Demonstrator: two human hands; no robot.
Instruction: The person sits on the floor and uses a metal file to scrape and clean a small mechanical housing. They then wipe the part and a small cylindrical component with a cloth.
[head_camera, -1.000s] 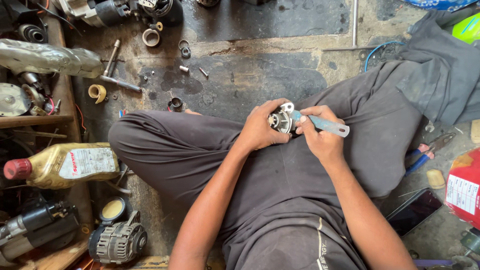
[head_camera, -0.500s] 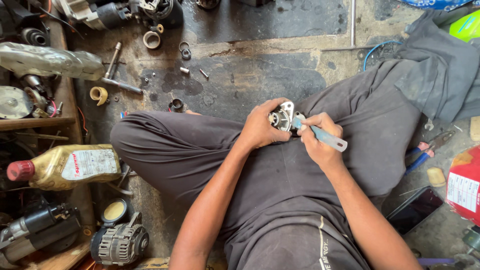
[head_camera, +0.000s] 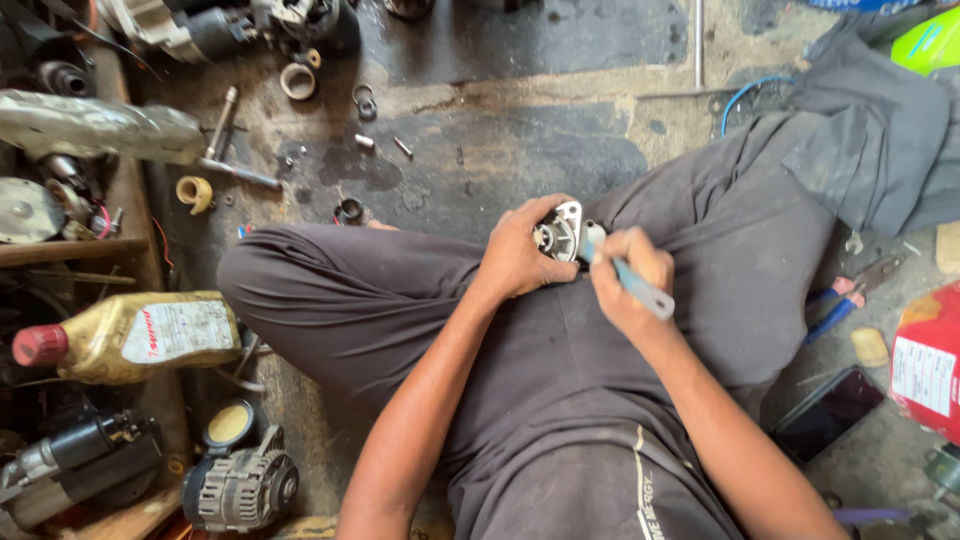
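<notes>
Right, I see the small silver metal motor housing (head_camera: 560, 236) over the lap, clamped in my left hand (head_camera: 522, 256), fingers wrapped tight. My right hand (head_camera: 628, 280) grips a grey-handled tool (head_camera: 632, 284), tip touching it.

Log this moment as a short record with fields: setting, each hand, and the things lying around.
setting: person sits cross-legged on a stained concrete floor, seen from above
left hand: left hand grips a small metal motor part over the lap
right hand: right hand holds a grey wrench, its head against the part
left side: yellow oil bottle with red cap lying flat; alternator below it
right side: blue-handled pliers, dark phone, red container
floor ahead: T-handle tool, tape roll, small bolts and rings
</notes>
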